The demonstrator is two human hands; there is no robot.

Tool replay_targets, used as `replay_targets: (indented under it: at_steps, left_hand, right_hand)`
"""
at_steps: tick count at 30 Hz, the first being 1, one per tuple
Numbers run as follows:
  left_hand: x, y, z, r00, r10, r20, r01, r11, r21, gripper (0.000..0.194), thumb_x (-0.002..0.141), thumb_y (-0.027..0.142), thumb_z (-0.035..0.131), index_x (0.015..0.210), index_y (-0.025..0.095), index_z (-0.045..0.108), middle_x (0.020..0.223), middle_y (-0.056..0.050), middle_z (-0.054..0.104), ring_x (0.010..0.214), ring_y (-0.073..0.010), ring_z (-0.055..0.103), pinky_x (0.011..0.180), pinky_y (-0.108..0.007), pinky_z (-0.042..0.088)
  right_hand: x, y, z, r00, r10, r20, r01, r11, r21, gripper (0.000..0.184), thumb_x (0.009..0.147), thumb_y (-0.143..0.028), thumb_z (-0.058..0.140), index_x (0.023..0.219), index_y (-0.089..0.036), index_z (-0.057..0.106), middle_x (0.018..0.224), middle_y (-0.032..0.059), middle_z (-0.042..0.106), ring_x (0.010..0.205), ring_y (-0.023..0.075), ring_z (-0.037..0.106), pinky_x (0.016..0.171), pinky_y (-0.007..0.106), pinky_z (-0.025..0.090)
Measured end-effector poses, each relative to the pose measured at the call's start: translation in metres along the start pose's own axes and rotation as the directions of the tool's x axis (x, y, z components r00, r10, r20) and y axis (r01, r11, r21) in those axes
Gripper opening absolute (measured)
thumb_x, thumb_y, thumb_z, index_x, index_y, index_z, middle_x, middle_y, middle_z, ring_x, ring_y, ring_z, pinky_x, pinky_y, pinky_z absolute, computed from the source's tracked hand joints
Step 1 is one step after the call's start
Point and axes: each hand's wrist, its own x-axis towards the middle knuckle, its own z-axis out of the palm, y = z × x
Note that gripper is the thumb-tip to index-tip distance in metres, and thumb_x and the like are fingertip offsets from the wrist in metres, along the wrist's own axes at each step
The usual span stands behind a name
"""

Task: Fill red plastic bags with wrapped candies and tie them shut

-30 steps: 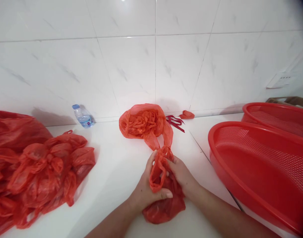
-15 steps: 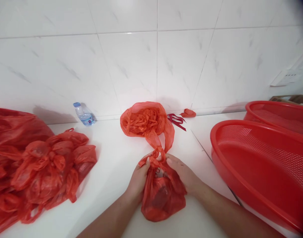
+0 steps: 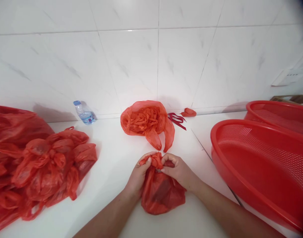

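Observation:
A filled red plastic bag (image 3: 163, 195) rests on the white counter in front of me, its bunched top between my two hands. My left hand (image 3: 140, 173) is closed round the left side of the gathered neck, thumb on top. With thumb and fingertips, my right hand (image 3: 177, 170) pinches the bag's top from the right. Something dark shows through the thin plastic, but I cannot tell what it is. Just beyond my hands lies an open red bag (image 3: 126, 124) stuffed with crumpled orange-red plastic bags (image 3: 147, 120), its two handles pointing toward me.
Several knotted red bags (image 3: 49, 165) are heaped at the left. A water bottle (image 3: 85, 114) leans by the tiled wall. Dark red strips (image 3: 177, 120) and a small red scrap (image 3: 188, 112) lie behind. Two red mesh baskets (image 3: 240, 158) occupy the right, near a wall socket (image 3: 287, 77).
My right hand has shifted from lying along the bag's side to pinching its top. The bag's neck has been bunched tighter, and its upper opening is now mostly covered.

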Motion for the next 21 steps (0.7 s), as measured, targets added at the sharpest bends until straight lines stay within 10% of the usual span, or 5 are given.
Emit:
replay_targets:
  at_steps: [16,21]
  left_hand:
    - [-0.005,0.003,0.003,1.000,0.013,0.027,-0.015,0.997,0.081,0.028,0.079,0.036,0.067,0.102,0.019,0.067,0.095,-0.007,0.070,0.086,-0.0217,0.066,0.083,-0.035,0.049]
    - [-0.012,0.001,0.006,0.950,0.253,0.184,-0.312,0.824,0.473,0.019,0.084,0.031,0.060,0.098,0.023,0.071,0.117,-0.008,0.061,0.106,-0.0227,0.059,0.092,-0.033,0.045]
  right_hand:
    - [-0.001,-0.006,0.004,0.989,-0.066,-0.135,0.038,0.979,-0.202,0.021,0.076,-0.020,0.060,0.095,-0.024,0.051,0.081,-0.0030,0.057,0.074,0.0137,0.054,0.064,0.025,0.043]
    - [0.001,-0.003,0.001,0.984,-0.063,-0.164,0.007,0.946,-0.323,0.020,0.074,-0.016,0.054,0.092,-0.023,0.058,0.075,-0.0024,0.061,0.067,0.0143,0.054,0.060,0.026,0.041]
